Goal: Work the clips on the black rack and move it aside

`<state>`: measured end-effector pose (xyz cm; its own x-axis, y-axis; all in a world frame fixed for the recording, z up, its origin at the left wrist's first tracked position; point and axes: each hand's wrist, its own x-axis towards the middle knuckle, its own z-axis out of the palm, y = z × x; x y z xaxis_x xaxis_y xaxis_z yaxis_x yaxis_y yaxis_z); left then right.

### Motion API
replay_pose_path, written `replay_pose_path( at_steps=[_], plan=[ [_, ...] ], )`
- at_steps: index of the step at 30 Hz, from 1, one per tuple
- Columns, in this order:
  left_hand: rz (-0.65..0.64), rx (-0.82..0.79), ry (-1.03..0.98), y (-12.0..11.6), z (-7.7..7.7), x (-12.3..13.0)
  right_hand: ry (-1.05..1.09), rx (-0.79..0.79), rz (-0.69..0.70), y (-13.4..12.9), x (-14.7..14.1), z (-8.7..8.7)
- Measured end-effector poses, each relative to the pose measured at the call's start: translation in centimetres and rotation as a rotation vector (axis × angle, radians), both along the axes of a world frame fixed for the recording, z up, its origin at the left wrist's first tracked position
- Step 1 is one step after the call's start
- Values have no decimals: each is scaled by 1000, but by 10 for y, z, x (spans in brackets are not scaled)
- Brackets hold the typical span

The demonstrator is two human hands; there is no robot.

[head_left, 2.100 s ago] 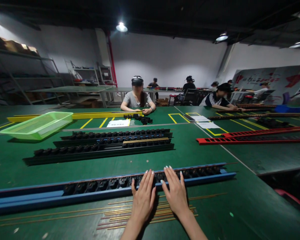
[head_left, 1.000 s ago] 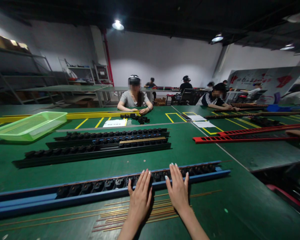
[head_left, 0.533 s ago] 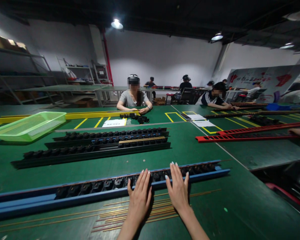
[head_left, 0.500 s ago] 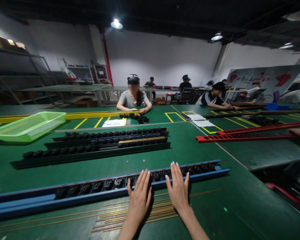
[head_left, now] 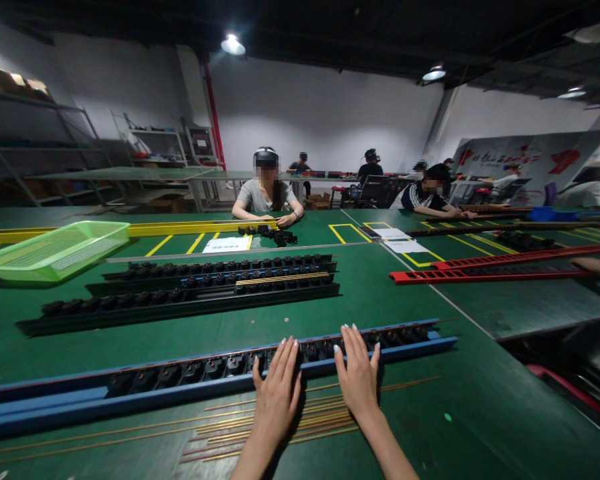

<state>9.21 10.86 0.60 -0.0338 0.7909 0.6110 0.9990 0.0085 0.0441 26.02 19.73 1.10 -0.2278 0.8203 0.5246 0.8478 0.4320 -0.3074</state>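
Note:
A long blue channel rail (head_left: 190, 390) lies across the table in front of me, with a row of black blocks (head_left: 195, 370) set inside it. A thin copper-coloured rod runs along its far side. My left hand (head_left: 275, 387) rests over the rail's middle, fingers stretched out and laid on the blocks. To its right, my right hand (head_left: 356, 373) lies flat over the same rail, its fingers extended and thumb apart. Beneath both wrists, several thin brass-coloured rods (head_left: 225, 437) are spread on the table, partly hidden by my forearms.
Beyond the blue rail lie dark channel rails (head_left: 180, 310) with black blocks and brass rods on one. A light green plastic basket (head_left: 55, 253) is at far left. Red rails (head_left: 430, 276) lie at right, near another person's hand (head_left: 597, 268). A person (head_left: 266, 193) sits opposite.
Almost nothing differs. My hands keep their place on the rail, with the right thumb side shifted very slightly, and the whole view has moved a little.

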Motion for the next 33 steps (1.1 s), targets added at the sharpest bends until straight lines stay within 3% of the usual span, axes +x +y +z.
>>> replay_pose_path(
  at_steps=[6, 33],
  plan=[
    [6, 12, -21, 0, 4, 3, 9, 23, -105, 5, 5, -2],
    [-5, 2, -16, 0, 1, 1, 56, 51, -137, 21, 25, -6]
  ],
)
